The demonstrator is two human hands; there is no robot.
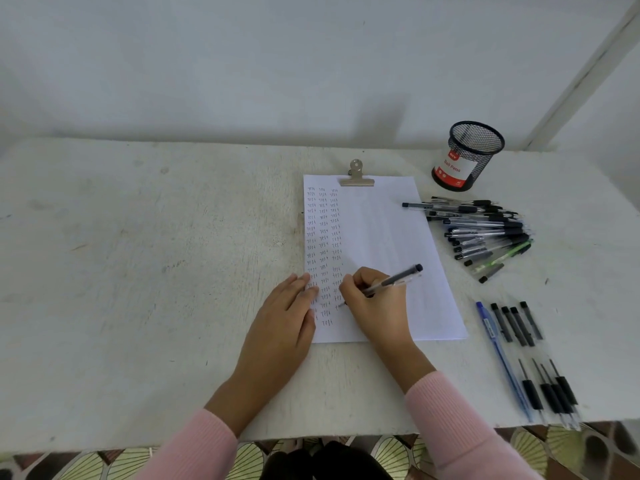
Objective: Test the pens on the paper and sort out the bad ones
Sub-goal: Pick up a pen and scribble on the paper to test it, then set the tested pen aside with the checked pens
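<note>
Scuffed white tabletop [138, 254] carries it all. My left hand [284, 317] lies flat, fingers straight, pressing the left edge of the paper [381, 230]. My right hand [374, 299] pinches a pen [394, 280], tip on the sheet under the third column of marks. If my left lifts, the sheet may skid and smear. Rightward lie a pile of pens [485, 233], a separate row [530, 358] and a mesh cup [471, 155]; nothing blocks my reach.

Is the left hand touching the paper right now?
Touching. The head view shows the left hand lying flat, its fingers resting on the paper at its left edge.
</note>
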